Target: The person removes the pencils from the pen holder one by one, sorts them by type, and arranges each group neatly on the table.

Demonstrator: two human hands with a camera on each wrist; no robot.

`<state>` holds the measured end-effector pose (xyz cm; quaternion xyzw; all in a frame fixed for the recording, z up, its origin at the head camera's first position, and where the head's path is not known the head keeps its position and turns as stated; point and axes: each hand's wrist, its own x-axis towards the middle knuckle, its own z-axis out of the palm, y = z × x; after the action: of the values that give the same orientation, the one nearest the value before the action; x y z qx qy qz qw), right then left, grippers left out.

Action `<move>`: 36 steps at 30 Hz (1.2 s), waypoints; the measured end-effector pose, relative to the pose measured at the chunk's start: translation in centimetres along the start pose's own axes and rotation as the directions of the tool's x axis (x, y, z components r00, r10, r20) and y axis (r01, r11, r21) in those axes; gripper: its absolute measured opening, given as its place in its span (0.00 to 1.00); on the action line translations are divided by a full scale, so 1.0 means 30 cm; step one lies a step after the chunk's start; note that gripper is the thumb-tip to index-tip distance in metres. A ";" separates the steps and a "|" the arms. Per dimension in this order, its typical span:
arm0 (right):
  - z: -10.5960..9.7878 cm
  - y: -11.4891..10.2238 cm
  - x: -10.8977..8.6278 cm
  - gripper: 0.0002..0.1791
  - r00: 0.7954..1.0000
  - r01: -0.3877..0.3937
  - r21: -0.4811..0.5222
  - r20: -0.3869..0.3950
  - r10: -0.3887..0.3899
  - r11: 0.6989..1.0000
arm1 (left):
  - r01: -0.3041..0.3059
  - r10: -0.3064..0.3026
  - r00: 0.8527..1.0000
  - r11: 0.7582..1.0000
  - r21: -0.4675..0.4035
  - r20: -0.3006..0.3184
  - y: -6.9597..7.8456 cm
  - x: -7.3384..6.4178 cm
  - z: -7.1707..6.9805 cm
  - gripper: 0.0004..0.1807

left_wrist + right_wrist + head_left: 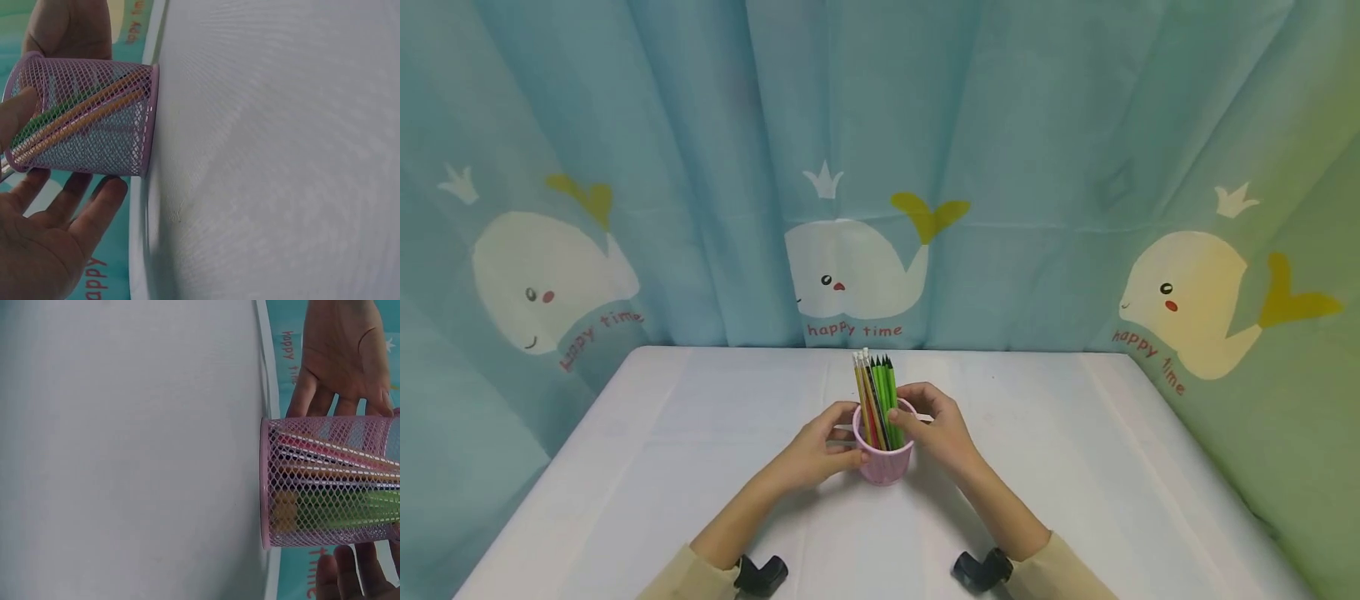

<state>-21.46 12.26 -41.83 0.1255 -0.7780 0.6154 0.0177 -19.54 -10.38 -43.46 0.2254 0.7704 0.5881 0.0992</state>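
Note:
A pink mesh pencil cup (884, 468) stands upright on the table. In it lean several green pencils (891, 396) with dark points up and several striped or gold-coloured pencils (862, 392) with white ends up. My left hand (815, 450) holds the cup's left side, thumb at the front and fingers round behind, as the left wrist view also shows. On the other side my right hand (943, 427) grips the cup near its rim, its thumb by the green pencils. A small white piece (925, 417) shows beside that hand; its kind is unclear.
The white-covered table (715, 408) stretches out round the cup on all sides. Behind it hangs a blue curtain (1037, 125) with printed whales. Black wrist straps or mounts (762, 575) sit at both sleeve cuffs.

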 end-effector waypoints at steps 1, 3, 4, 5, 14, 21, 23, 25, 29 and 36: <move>0.002 -0.002 0.003 0.14 1.000 -0.005 -0.012 0.000 0.005 1.000 | 0.000 0.000 1.000 1.000 -0.002 0.002 -0.001 -0.001 0.000 0.34; 0.005 -0.007 0.006 0.12 1.000 0.000 -0.018 -0.017 0.000 1.000 | -0.003 0.003 1.000 1.000 -0.006 0.003 -0.002 -0.003 0.000 0.34; 0.006 -0.007 0.008 0.11 1.000 0.002 -0.030 -0.031 -0.003 1.000 | -0.002 0.002 1.000 1.000 -0.009 0.003 -0.002 -0.003 0.000 0.34; 0.006 -0.009 0.009 0.10 0.999 -0.002 -0.040 -0.044 0.000 0.999 | -0.002 0.002 1.000 1.000 -0.012 0.005 -0.002 -0.003 0.000 0.34; -0.007 0.003 0.018 0.05 0.995 -0.008 -0.013 -0.095 0.007 1.000 | -0.002 0.002 1.000 1.000 0.008 -0.008 0.004 -0.002 0.000 0.35; -0.051 -0.027 0.008 0.06 0.997 -0.017 0.150 -0.069 0.028 0.988 | -0.001 0.001 1.000 1.000 0.003 -0.008 0.002 -0.002 0.005 0.35; -0.061 -0.036 0.007 0.07 0.998 0.001 0.185 -0.066 0.012 0.983 | -0.003 0.003 1.000 1.000 0.001 -0.008 -0.001 -0.002 0.006 0.35; -0.071 -0.047 0.005 0.08 0.998 0.021 0.207 -0.066 -0.008 0.978 | -0.005 0.006 1.000 1.000 0.004 -0.008 -0.002 -0.003 0.006 0.35; -0.088 -0.070 0.000 0.11 0.998 0.045 0.256 -0.059 -0.031 0.966 | -0.006 0.006 1.000 1.000 0.005 -0.006 -0.002 -0.004 0.004 0.35; -0.118 -0.108 -0.012 0.11 0.997 0.060 0.296 -0.062 -0.044 0.953 | -0.016 0.016 1.000 1.000 0.003 0.000 0.001 -0.004 0.005 0.35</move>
<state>-20.85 15.06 -37.95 0.1302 -0.6721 0.7280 0.0363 -19.38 -10.29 -43.47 0.2315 0.7696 0.5876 0.0941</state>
